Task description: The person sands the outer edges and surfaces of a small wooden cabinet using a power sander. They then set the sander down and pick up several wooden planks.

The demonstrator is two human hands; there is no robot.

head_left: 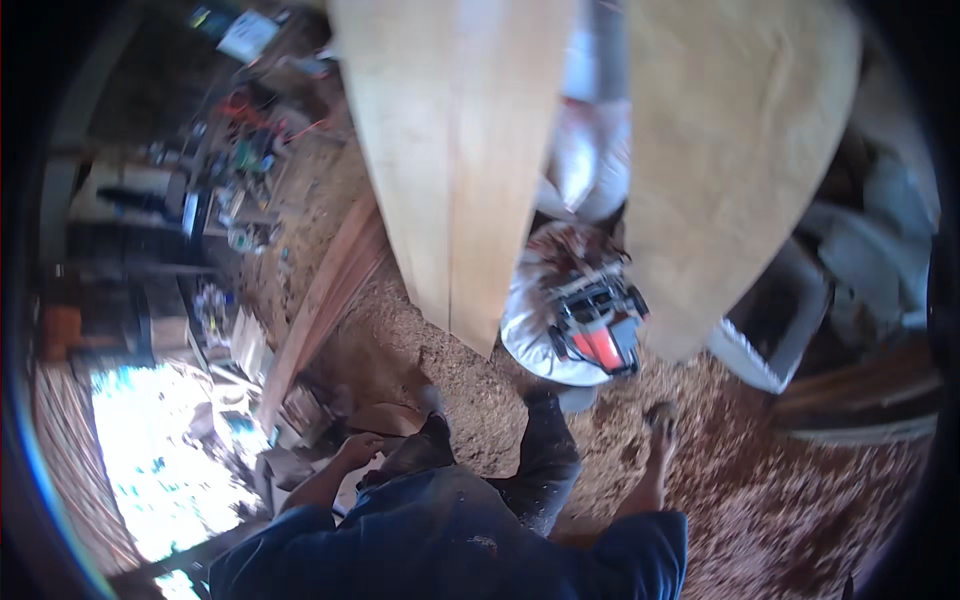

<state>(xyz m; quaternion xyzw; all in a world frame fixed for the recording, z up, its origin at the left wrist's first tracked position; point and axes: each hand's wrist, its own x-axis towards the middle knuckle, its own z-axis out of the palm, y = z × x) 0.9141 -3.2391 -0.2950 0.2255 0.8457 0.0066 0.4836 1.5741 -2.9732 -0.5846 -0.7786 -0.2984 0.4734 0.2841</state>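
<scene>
My left hand (pixel 361 449) hangs beside my left leg, its fingers curled in and nothing visible in them. Out to the right, my right hand (pixel 660 418) is held low over the sawdust. Its fingers are smeared by motion, and a dark patch at them cannot be made out. Ahead of me, a red and black power tool (pixel 600 335) rests on a white sack (pixel 530 325). The sack sits between two pale wooden panels, a left one (pixel 455 180) with a seam down it and a wider right one (pixel 735 170). Neither hand touches the tool or the panels.
Sawdust (pixel 480 420) covers the ground around my feet. Long reddish planks (pixel 325 290) lean at the left, near a cluttered bench area (pixel 250 150). A pale open box (pixel 765 345) stands at the right, with stacked boards (pixel 860 400) by it. Bright light enters at the lower left.
</scene>
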